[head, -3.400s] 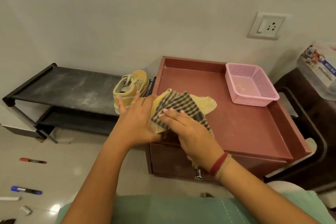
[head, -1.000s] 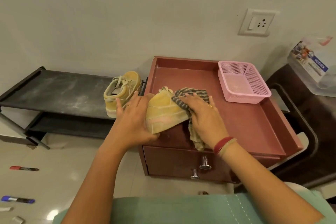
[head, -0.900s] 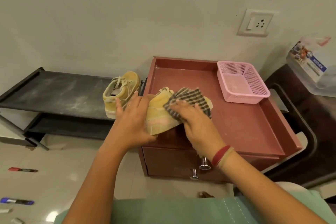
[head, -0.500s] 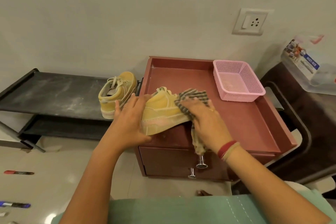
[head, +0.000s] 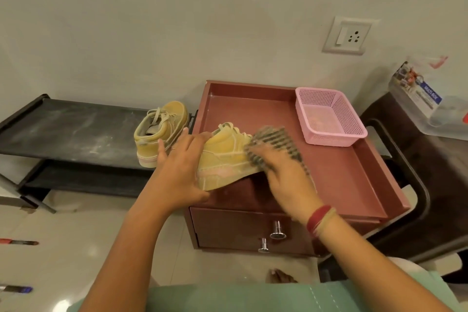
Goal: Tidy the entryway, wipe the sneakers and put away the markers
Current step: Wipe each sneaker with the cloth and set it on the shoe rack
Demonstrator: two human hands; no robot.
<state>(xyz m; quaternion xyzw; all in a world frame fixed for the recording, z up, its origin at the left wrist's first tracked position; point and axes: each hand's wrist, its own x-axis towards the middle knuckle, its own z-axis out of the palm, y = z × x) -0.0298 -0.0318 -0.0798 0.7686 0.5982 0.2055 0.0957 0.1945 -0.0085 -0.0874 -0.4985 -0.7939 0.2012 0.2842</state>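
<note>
Shoe rack (head: 76, 134): black, two shelves, dusty top, standing along the wall at left. Maroon drawer cabinet (head: 342, 180) is just right of it, with a raised rim round the top like a tray. Dark stool (head: 417, 185) stands beside the cabinet on the right, with a clear storage box (head: 430, 109) on top. Pink mesh basket (head: 329, 119) sits upright in the back right corner of the cabinet top. White wall socket (head: 347, 35) is above it.

Far sneaker (head: 162, 132): yellow, laced, upright at the right end of the rack's top shelf, heel toward the viewer. Near sneaker (head: 222, 159): same yellow, pinkish sole, tipped on its side at the front left corner of the cabinet top.

Left hand (head: 179, 175) is wrapped round the near sneaker's heel, thumb under the sole, fingers up over the collar. Right hand (head: 286, 180) is motion-blurred, lying on a checked cloth (head: 276, 142) over the sneaker's toe. I cannot tell whether the fingers pinch the cloth or press it flat. Red and tan bands (head: 320, 218) circle that wrist.

Two chrome knobs (head: 277, 229) are on the cabinet front.

Floor, far left: red marker (head: 19, 242) and blue marker (head: 15, 289) lie flat, well apart from the hands.
</note>
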